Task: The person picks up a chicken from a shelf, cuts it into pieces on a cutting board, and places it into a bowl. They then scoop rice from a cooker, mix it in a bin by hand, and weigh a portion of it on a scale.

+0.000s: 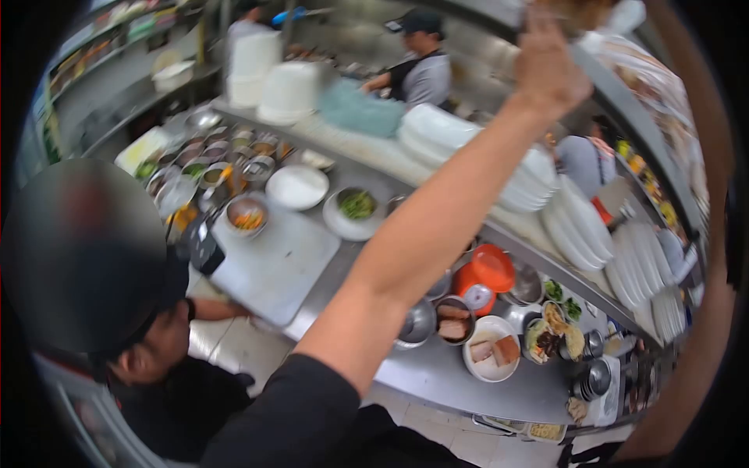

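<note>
My left arm reaches across the counter, its hand (550, 66) raised to the top edge, near an overhead shelf. The fingers are closed on a blurred brownish thing (577, 14), cut off by the frame, whose kind I cannot make out. At the far right my right forearm (702, 296) rises, dark and blurred; its hand is out of view. Below my left arm, a white bowl (493, 373) holds pieces of meat (505, 351). Beside it stands a metal bowl with more meat (453, 327), and an orange container (493, 267) behind.
A co-worker in a black cap (86, 257) stands at left by a white cutting board (273, 261). Stacked white plates (577, 222) and white tubs (289, 93) line the shelf. Another person (425, 66) works behind it. Several ingredient containers (214, 175) crowd the counter's left.
</note>
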